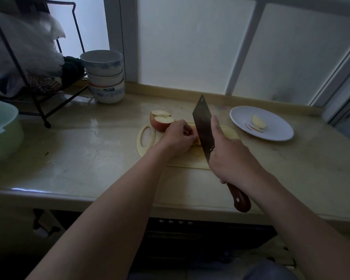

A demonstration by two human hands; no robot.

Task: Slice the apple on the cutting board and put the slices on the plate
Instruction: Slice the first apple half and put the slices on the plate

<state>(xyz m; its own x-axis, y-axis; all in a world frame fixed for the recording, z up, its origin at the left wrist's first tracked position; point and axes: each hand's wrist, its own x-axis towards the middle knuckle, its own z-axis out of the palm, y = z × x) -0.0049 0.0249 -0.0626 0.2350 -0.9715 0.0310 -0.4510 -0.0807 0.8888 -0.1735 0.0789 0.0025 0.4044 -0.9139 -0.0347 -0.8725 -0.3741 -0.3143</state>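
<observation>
A pale cutting board (148, 147) lies on the counter. On its far left end rest two red apple pieces (162, 120), cut faces up. My left hand (177, 138) curls its fingers over another apple piece (197, 140), mostly hidden, in the middle of the board. My right hand (230, 156) grips a cleaver (202, 126) by its brown handle, forefinger laid along the blade. The blade stands upright right beside my left fingers, against the held piece. A white plate (275, 122) to the right holds a few apple slices (258, 123).
A stack of bowls (105, 77) stands at the back left next to a black wire rack (38, 77). A green basin (2, 128) sits at the far left. The window wall runs behind, and the counter edge (109, 197) is close in front.
</observation>
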